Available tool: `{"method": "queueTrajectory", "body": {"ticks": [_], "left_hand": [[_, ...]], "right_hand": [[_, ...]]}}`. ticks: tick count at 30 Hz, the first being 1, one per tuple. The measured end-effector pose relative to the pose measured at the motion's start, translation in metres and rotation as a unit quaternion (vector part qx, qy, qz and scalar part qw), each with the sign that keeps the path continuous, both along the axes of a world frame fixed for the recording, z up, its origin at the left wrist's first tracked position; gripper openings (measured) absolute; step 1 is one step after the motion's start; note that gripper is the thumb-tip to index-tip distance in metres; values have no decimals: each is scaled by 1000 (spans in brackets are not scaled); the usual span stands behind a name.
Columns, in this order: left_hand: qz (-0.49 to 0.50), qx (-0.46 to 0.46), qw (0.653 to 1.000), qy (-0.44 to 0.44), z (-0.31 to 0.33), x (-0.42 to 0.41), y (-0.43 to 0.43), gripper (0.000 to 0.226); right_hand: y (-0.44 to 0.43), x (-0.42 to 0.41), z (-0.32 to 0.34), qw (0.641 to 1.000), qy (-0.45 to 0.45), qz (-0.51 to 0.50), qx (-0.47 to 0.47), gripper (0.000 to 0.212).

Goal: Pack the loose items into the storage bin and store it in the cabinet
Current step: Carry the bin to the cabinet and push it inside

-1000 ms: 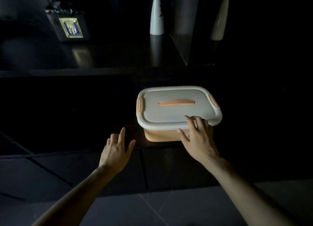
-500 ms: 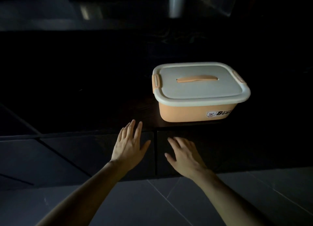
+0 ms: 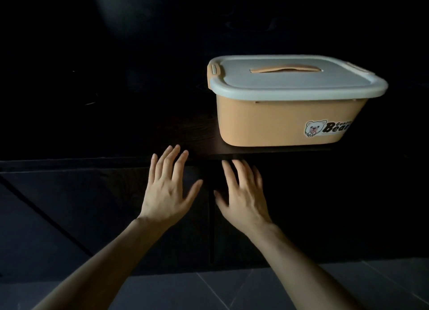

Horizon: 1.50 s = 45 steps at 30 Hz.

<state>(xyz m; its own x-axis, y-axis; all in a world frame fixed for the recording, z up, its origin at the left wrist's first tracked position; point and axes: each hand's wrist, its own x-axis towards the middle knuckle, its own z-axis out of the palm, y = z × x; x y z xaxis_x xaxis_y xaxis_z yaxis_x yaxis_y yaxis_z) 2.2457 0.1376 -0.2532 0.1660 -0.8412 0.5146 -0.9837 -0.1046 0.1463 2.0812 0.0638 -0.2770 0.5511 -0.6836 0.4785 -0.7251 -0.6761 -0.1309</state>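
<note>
Dark scene, little detail at far left beyond the black cabinet front (image 3: 92, 216) and the grey floor tiles (image 3: 209, 293) nearest the camera. Left hand (image 3: 167, 189): fingers straight and spread, palm toward the cabinet front, holding nothing; can't tell if it touches the panel. A vertical seam (image 3: 210, 216) between two door panels runs between the hands. Right hand (image 3: 243, 193): also spread flat, nothing held, fingertips just under the front edge of the dark wood shelf (image 3: 197, 142); contact unclear. Storage bin (image 3: 278, 121): orange body, pale lid (image 3: 290, 86) on, orange handle (image 3: 285, 69) lying flat, sits on that shelf, above and to the right of both hands, apart from them. Its long axis runs left-right, parallel to the shelf edge. Right hand is the nearer one; bin lies up-right and farther back from it. No loose items visible, so packing looks done. Judging by both palms flanking the seam, the doors are likely the next target, not the bin.
</note>
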Motion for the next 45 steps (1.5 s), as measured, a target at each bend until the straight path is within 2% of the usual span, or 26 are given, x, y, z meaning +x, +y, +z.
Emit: {"method": "queueTrajectory", "body": {"ticks": [5,10,16,20,23,25,28,32,36,42,45], "left_hand": [[1,-47,999,12,-7,-1,-5,70],[-4,-37,999,6,-1,3,0,69],[-1,-21,1000,16,10,2,3,68],[3,10,1000,14,16,-2,6,71],[22,56,998,21,24,-7,8,71],[49,107,993,20,30,-13,10,71],[73,165,984,9,38,-28,19,72],[73,190,978,39,51,-54,27,70],[51,189,980,44,68,-78,29,70],[11,185,983,9,93,-99,35,70],[10,188,982,10,105,-101,36,70]], "right_hand": [[3,18,1,998,-45,-49,-24,67],[13,13,16,992,-101,-69,-39,49],[46,-12,25,977,-211,-15,29,45],[69,-43,46,985,-160,-28,50,58],[84,-67,60,985,-102,-106,90,89],[92,-82,62,981,-71,-138,113,100],[104,-111,65,978,-47,-165,122,100],[119,-151,68,965,-50,-216,142,90],[125,-180,73,951,-51,-261,157,77],[128,-225,76,919,35,-358,160,77],[118,-240,82,907,42,-374,187,80]]}}
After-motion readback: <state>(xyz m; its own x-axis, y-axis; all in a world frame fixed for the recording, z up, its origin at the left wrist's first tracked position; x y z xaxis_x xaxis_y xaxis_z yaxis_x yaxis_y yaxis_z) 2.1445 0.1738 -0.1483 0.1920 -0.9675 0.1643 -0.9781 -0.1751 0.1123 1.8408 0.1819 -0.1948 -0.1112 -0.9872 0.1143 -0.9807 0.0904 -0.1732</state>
